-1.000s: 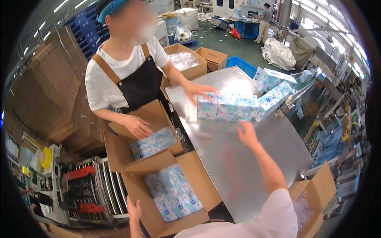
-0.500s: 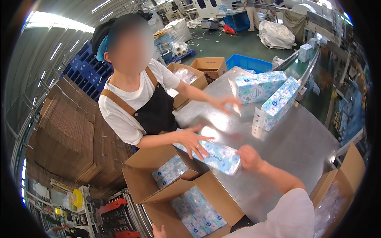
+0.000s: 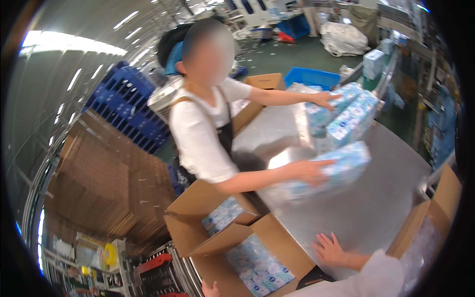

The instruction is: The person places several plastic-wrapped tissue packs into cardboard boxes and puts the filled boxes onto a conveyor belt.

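My right hand point(image 3: 329, 250) is open, fingers spread, at the near edge of the metal table point(image 3: 391, 198), holding nothing. Only a few fingers of my left hand point(image 3: 210, 289) show at the lower edge, closed over the rim of the near cardboard box point(image 3: 210, 262). Inside that box lie blue floral tissue packs point(image 3: 255, 262). Across the table a co-worker's near hand point(image 3: 311, 172) is on a blurred blue floral pack point(image 3: 346, 163). The co-worker's far hand point(image 3: 324, 99) touches one of two packs point(image 3: 354, 116) standing at the table's far side.
A second open box point(image 3: 190, 222) with packs adjoins the near one. At the right is a box point(image 3: 420, 237) of clear plastic. Stacked flat cardboard point(image 3: 104, 183) and blue pallets point(image 3: 126, 109) stand left. Beyond the table are a blue crate point(image 3: 311, 76) and a conveyor point(image 3: 386, 74).
My right hand has let go of the tissue pack and drawn back to the near table edge, opening. The co-worker has leaned right, reaching to the far packs. The view has shifted slightly.
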Demonstrator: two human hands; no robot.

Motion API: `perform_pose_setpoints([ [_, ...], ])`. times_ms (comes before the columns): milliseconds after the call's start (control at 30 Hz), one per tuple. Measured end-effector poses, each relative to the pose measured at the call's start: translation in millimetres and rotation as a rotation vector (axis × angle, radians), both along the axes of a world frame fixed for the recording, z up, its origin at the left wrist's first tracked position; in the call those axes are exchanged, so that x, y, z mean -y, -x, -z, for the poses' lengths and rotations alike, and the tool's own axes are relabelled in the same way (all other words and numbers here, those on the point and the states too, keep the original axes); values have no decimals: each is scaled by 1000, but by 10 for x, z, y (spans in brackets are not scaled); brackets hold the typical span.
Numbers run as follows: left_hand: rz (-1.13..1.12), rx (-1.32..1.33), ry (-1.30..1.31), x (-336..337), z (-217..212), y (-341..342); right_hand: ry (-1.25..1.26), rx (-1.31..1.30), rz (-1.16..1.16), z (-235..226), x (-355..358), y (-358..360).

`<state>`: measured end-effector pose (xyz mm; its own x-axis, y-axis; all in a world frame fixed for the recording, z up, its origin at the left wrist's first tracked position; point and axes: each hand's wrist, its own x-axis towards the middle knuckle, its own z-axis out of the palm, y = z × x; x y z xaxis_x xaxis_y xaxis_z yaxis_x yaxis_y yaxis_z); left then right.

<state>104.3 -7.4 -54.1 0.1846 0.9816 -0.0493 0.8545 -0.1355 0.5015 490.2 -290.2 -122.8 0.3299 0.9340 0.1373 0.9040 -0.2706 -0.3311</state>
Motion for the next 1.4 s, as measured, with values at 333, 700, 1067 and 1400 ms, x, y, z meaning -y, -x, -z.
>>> perform_pose_setpoints([
  [333, 15, 196, 25, -11, -232, -181, -106, 66, 96, 88, -91, 224],
  [700, -14, 274, 27, 48, -234, -258, -129, 96, 114, 115, -81, 227],
  [1067, -65, 272, 79, -16, -137, -198, -125, 105, 111, 97, -82, 237],
  [1400, -55, 266, 74, 19, -249, -263, -132, 121, 112, 104, -88, 233],
])
